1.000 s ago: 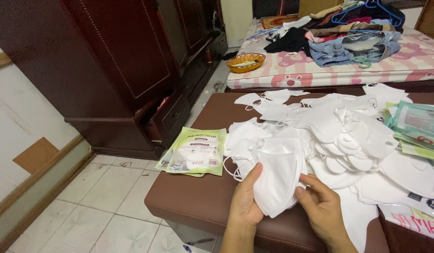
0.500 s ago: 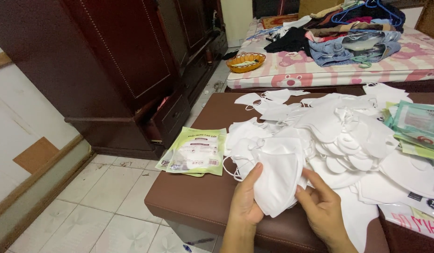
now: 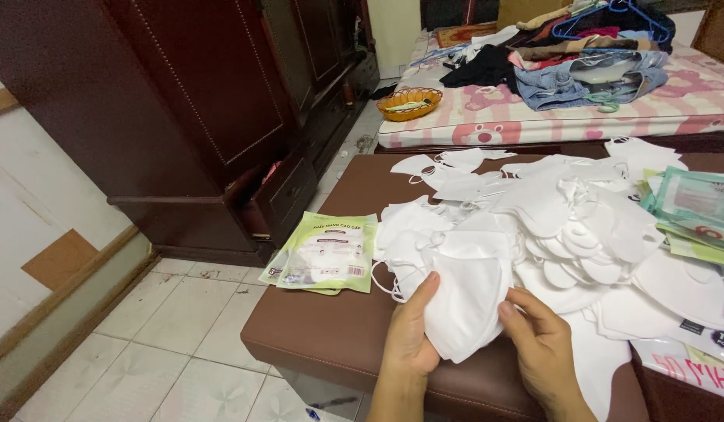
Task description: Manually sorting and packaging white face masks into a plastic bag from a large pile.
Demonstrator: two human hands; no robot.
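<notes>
Both hands grasp one white mask (image 3: 467, 301) at near edge of brown tabletop (image 3: 330, 336), beside mask pile (image 3: 565, 211). Left hand (image 3: 412, 336) pinches left edge, thumb on top; right hand (image 3: 541, 344) pinches right edge. Ear loops probably tangled underneath, view poor. Keep mask flat, grip edges only, lift clear of pile. Green packet (image 3: 327, 254) lies well left.

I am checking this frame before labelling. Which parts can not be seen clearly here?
Head view only:
- Left hand: its palm and most fingers are behind the white mask it holds.
- Right hand: the wrist is cut off by the bottom edge.
- Mask pile: lower masks are covered by upper ones, so no count.
- Green packets: cut off by the right edge.
- Orange basket: contents too small.
</notes>
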